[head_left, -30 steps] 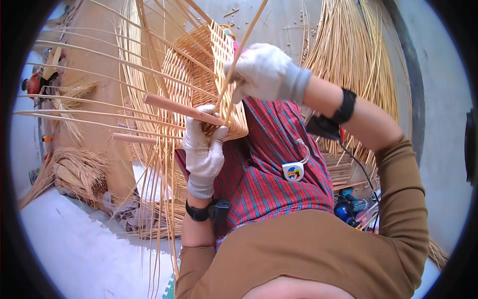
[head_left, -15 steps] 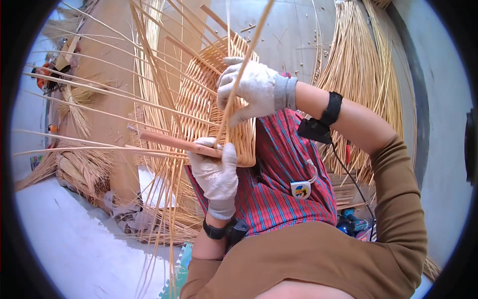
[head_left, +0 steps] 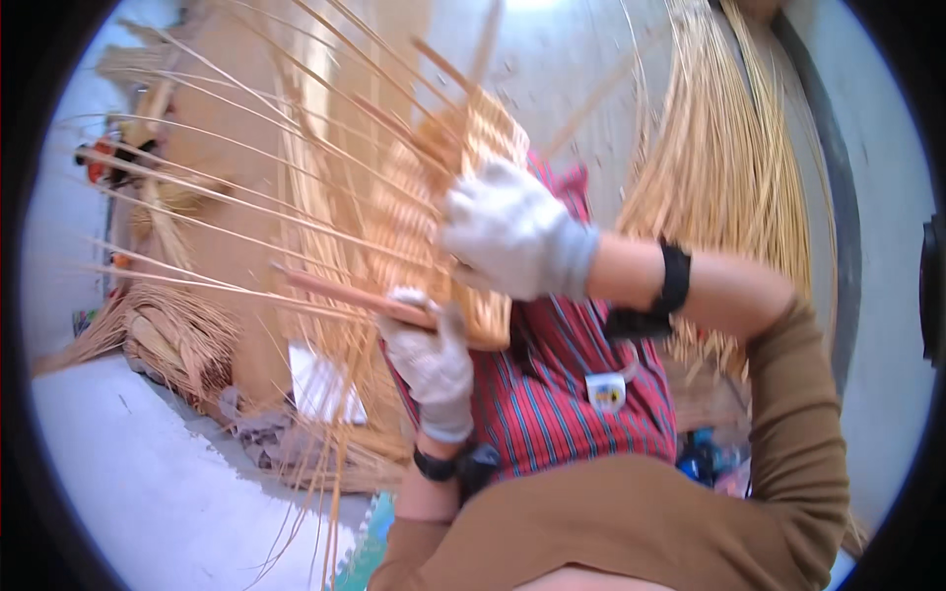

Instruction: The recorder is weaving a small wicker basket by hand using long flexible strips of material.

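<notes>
A partly woven pale cane basket (head_left: 399, 231) rests on my lap on striped red cloth (head_left: 537, 424), with many long canes radiating leftward and upward. My left hand (head_left: 429, 360), in a white glove, grips a round wooden stick (head_left: 350, 300) against the basket's near end. Over the basket's right side, my right hand (head_left: 507, 227), also gloved, has its fingers curled, blurred by motion; whatever they hold is hidden.
Long cane bundles (head_left: 719, 177) lie on the right. A coiled heap of fibre (head_left: 182, 340) and a red-and-black object (head_left: 103, 163) sit at the left. Blue objects (head_left: 705, 458) lie beside my right hip, and a pale wall (head_left: 882, 197) stands at the right.
Since one second ago the basket and left hand have shifted down in view. In the last half second my right hand has moved downward, and the upright rods have blurred and shifted.
</notes>
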The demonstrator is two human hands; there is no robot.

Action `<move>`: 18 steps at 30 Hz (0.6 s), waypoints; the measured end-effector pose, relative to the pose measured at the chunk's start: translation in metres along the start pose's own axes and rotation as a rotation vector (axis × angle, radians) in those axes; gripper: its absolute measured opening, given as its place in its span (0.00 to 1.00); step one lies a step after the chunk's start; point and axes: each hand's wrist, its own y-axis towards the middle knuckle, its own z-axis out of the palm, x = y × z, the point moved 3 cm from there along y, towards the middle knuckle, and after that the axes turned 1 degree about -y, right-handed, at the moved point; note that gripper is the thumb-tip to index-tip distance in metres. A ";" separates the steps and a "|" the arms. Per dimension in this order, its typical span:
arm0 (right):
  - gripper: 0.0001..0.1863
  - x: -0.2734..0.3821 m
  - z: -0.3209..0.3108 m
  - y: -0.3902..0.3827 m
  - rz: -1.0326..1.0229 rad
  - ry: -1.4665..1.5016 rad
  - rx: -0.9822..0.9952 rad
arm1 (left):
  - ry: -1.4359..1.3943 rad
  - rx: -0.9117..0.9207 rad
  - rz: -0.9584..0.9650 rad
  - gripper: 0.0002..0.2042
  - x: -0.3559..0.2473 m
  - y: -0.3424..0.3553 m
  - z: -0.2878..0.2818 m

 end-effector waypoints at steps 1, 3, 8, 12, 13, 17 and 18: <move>0.11 -0.006 -0.003 -0.009 -0.006 -0.028 -0.095 | -0.304 -0.009 -0.088 0.16 0.019 -0.001 0.010; 0.10 -0.003 -0.019 -0.027 -0.017 -0.049 -0.111 | -0.329 0.054 -0.138 0.16 0.004 0.000 0.018; 0.18 -0.052 0.049 -0.072 0.900 1.265 0.038 | -0.331 0.068 -0.085 0.15 -0.008 0.009 0.011; 0.22 -0.069 0.032 -0.007 0.841 1.564 -0.312 | -0.332 0.038 -0.101 0.17 0.005 0.008 0.004; 0.20 -0.082 0.041 -0.008 0.889 1.504 -0.221 | -0.317 0.034 -0.073 0.17 0.007 0.010 0.005; 0.21 -0.097 0.060 -0.038 1.186 1.462 0.085 | -0.398 0.025 -0.069 0.16 0.015 0.004 0.012; 0.21 -0.086 0.061 -0.044 1.148 1.511 0.094 | -0.403 0.022 -0.074 0.16 0.014 0.002 0.011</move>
